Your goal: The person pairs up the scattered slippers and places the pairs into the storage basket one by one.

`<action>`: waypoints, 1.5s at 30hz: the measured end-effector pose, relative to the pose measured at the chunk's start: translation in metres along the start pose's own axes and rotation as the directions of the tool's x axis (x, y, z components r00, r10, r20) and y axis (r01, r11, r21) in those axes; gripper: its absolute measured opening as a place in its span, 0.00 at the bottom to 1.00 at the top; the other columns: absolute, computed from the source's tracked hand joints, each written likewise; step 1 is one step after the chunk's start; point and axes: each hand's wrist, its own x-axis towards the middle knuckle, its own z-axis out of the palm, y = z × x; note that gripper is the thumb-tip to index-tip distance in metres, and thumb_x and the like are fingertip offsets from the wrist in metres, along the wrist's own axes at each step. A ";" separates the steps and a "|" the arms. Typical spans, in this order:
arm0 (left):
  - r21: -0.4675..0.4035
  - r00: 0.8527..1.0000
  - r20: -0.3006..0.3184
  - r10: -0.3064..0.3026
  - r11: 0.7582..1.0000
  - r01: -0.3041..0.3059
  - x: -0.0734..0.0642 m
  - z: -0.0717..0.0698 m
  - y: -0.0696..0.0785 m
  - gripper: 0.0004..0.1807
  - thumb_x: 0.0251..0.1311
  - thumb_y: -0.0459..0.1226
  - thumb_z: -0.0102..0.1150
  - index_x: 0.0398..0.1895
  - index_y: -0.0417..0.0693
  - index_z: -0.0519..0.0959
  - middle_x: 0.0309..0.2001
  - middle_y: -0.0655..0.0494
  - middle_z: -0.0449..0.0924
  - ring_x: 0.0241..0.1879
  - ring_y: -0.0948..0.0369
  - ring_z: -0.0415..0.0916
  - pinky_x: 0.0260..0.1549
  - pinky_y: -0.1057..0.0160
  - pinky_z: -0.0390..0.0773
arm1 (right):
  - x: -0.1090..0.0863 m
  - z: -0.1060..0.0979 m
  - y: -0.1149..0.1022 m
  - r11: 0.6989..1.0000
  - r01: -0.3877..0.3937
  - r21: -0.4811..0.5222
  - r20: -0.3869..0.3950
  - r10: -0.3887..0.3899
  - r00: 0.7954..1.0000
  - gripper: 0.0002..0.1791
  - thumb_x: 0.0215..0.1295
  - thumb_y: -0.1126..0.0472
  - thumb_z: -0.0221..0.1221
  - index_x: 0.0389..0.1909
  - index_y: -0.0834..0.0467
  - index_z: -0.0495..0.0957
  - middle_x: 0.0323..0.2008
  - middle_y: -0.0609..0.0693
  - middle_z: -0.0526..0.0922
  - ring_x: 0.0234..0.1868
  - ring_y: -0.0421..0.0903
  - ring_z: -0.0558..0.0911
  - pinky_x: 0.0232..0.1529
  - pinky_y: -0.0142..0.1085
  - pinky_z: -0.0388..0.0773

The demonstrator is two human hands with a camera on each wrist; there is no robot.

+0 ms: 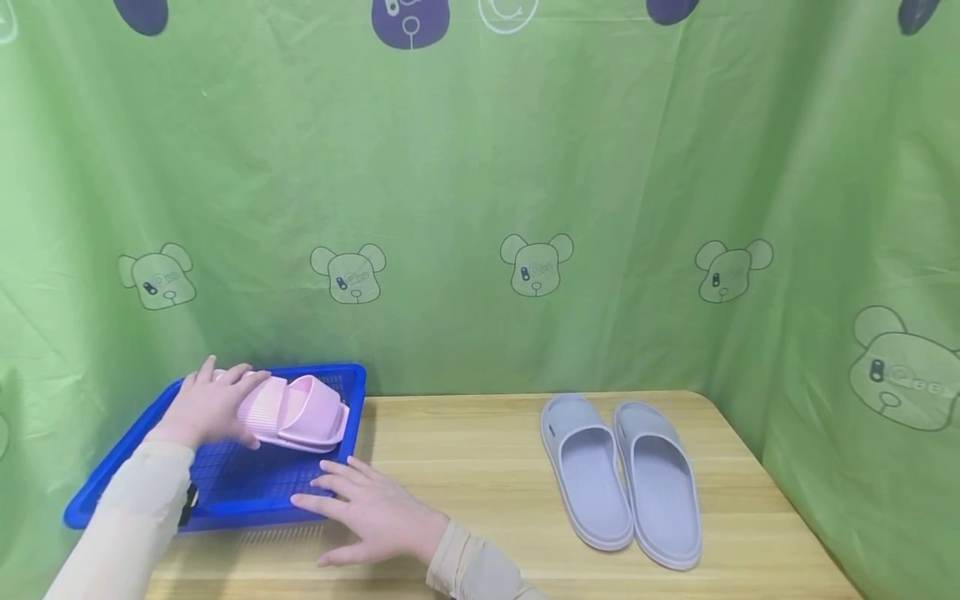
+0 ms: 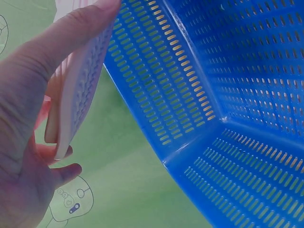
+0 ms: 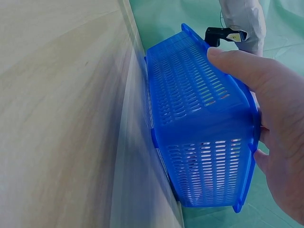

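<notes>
Over the back part of a blue plastic basket (image 1: 255, 515), my left hand (image 1: 206, 408) grips pink slippers (image 1: 313, 412) by the end nearer to it. In the left wrist view the thumb lies on one side of a pink slipper (image 2: 78, 102) and fingers on the other; the slipper's textured sole faces the basket wall. My right hand (image 1: 378, 512) is at the basket's front right corner, its fingers spread and nothing in its grasp. Seen from the right wrist, this hand (image 3: 280, 128) is beside the basket's rim; whether it touches the rim I cannot tell.
A pair of grey slippers, the left one (image 1: 596, 483) and the right one (image 1: 663, 492), lies side by side on the right of the wooden table (image 1: 465, 450). A green curtain (image 1: 450, 183) with bear drawings encloses the back and sides.
</notes>
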 end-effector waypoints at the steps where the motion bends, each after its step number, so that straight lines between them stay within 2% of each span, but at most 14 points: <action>1: 0.001 1.000 0.006 -0.004 1.000 0.004 0.000 0.000 0.000 0.58 0.22 0.57 0.80 0.66 0.49 0.69 0.64 0.37 0.70 0.64 0.19 0.50 0.58 0.21 0.55 | 0.000 0.000 0.000 1.000 0.001 -0.001 -0.001 -0.001 1.000 0.44 0.63 0.26 0.47 0.76 0.38 0.50 0.71 0.42 0.65 0.78 0.46 0.53 0.78 0.45 0.50; 9: -0.015 1.000 -0.023 0.006 1.000 -0.006 0.001 0.001 0.004 0.58 0.19 0.54 0.81 0.65 0.47 0.70 0.61 0.39 0.72 0.60 0.27 0.60 0.50 0.25 0.69 | -0.001 -0.001 0.000 1.000 0.000 -0.001 -0.007 0.000 1.000 0.44 0.62 0.26 0.47 0.76 0.39 0.51 0.71 0.42 0.66 0.78 0.46 0.54 0.78 0.45 0.51; 16: -0.049 1.000 -0.015 0.014 0.999 -0.015 0.001 0.000 0.007 0.57 0.22 0.53 0.81 0.65 0.45 0.70 0.63 0.34 0.68 0.61 0.28 0.59 0.52 0.26 0.68 | -0.001 0.000 0.000 1.000 0.004 -0.003 -0.015 -0.004 1.000 0.44 0.62 0.27 0.48 0.76 0.39 0.52 0.70 0.42 0.66 0.77 0.46 0.55 0.77 0.46 0.52; 20: -0.091 1.000 -0.012 0.011 0.996 -0.012 0.002 -0.002 0.009 0.52 0.33 0.58 0.76 0.65 0.45 0.70 0.65 0.32 0.65 0.62 0.27 0.58 0.52 0.24 0.66 | -0.001 0.000 0.000 1.000 0.008 -0.005 -0.017 -0.008 1.000 0.44 0.62 0.27 0.49 0.76 0.39 0.52 0.70 0.43 0.67 0.77 0.46 0.55 0.77 0.46 0.53; 26: -0.154 0.999 -0.010 -0.046 0.987 0.044 0.006 -0.003 0.008 0.48 0.50 0.62 0.64 0.67 0.40 0.67 0.66 0.29 0.62 0.64 0.27 0.54 0.58 0.25 0.61 | -0.002 -0.001 0.000 1.000 0.009 0.000 -0.019 -0.009 1.000 0.44 0.62 0.27 0.50 0.76 0.39 0.52 0.69 0.43 0.67 0.77 0.46 0.56 0.77 0.47 0.54; 31: -0.233 0.995 -0.046 -0.090 0.969 0.077 0.010 -0.002 0.003 0.43 0.59 0.61 0.57 0.67 0.37 0.67 0.66 0.28 0.63 0.65 0.28 0.55 0.63 0.28 0.57 | -0.001 -0.002 0.000 1.000 0.009 0.001 -0.023 -0.009 1.000 0.44 0.62 0.27 0.50 0.76 0.39 0.52 0.68 0.43 0.68 0.77 0.46 0.56 0.77 0.46 0.54; 37: -0.307 0.989 -0.070 -0.131 0.946 0.103 0.014 0.002 -0.003 0.42 0.63 0.59 0.54 0.68 0.35 0.64 0.66 0.26 0.61 0.64 0.29 0.56 0.62 0.27 0.56 | -0.001 0.000 0.000 1.000 0.009 0.005 -0.029 -0.009 1.000 0.44 0.61 0.27 0.51 0.75 0.39 0.53 0.68 0.43 0.68 0.77 0.46 0.56 0.77 0.46 0.53; 45: -0.395 0.979 -0.035 -0.202 0.902 0.172 0.017 0.002 -0.005 0.43 0.65 0.60 0.49 0.71 0.36 0.60 0.68 0.24 0.56 0.65 0.28 0.55 0.61 0.26 0.57 | 0.000 0.001 0.001 1.000 0.017 0.006 -0.037 -0.017 0.999 0.44 0.62 0.28 0.51 0.75 0.40 0.53 0.67 0.44 0.69 0.76 0.46 0.57 0.77 0.46 0.54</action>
